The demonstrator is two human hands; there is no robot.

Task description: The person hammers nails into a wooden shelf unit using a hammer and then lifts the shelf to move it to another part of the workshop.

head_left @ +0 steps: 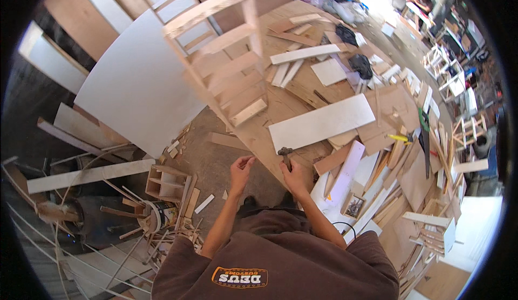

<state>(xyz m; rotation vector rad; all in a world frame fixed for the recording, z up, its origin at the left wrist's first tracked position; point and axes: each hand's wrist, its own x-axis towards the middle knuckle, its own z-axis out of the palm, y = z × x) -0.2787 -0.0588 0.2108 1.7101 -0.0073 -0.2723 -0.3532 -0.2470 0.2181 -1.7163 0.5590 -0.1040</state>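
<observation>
My right hand point(294, 177) grips a hammer point(285, 152), its dark head up beside the near edge of the plywood worktop point(253, 143). Closed with its fingertips pinched together, my left hand point(241, 175) is to the left of that edge; whatever it may hold is too small to make out. Ahead of both hands stands a slatted frame of pale bare wood point(224, 42), like a small rack, on the worktop. A long white board point(322, 123) lies flat just beyond the hammer.
Offcuts point(305, 53) cover the far worktop. On the right are a green-handled handsaw point(425, 138), a yellow-handled tool point(398, 137) and a small box of bits point(354, 205). A large white panel point(135, 79) leans left, above a bucket of sticks point(162, 216). Another person point(420, 2) sits far right.
</observation>
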